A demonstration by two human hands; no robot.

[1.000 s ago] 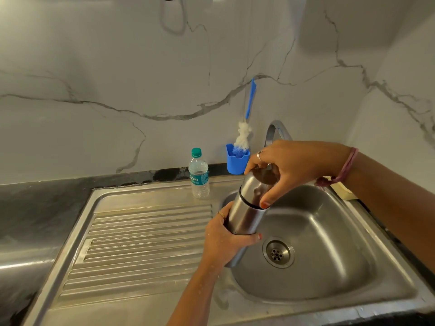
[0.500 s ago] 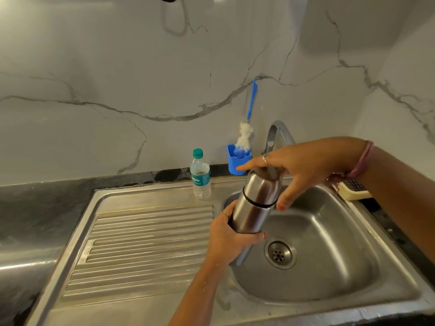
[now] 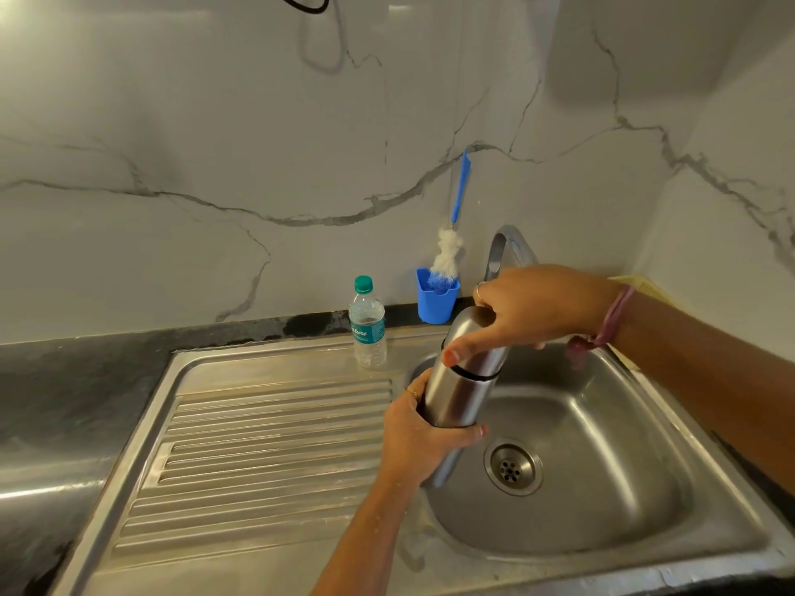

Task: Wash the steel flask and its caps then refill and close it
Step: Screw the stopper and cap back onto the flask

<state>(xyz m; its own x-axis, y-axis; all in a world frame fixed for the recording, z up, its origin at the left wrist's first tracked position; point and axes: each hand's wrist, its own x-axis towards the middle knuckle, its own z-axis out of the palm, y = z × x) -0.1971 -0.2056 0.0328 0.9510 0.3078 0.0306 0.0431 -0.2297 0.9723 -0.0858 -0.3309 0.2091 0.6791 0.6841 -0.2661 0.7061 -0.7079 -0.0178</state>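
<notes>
While your left hand (image 3: 423,440) grips the flask (image 3: 460,380) body, tilted above the sink (image 3: 645,488) basin, your right hand (image 3: 529,307) curls round the cap (image 3: 466,333), thumb on its side. Cap seated, dark seam showing below it. Whether you're unscrewing or closing can't be read from here. Tap (image 3: 503,247) dry. Next move likely needs a firm twist with the body held steady. Brush (image 3: 449,251) and bottle (image 3: 368,324) stand behind, on the bench.

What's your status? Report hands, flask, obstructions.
Left hand grips flask body over sink. Right hand grips cap; cap on. Tap just behind; nothing blocking.
</notes>
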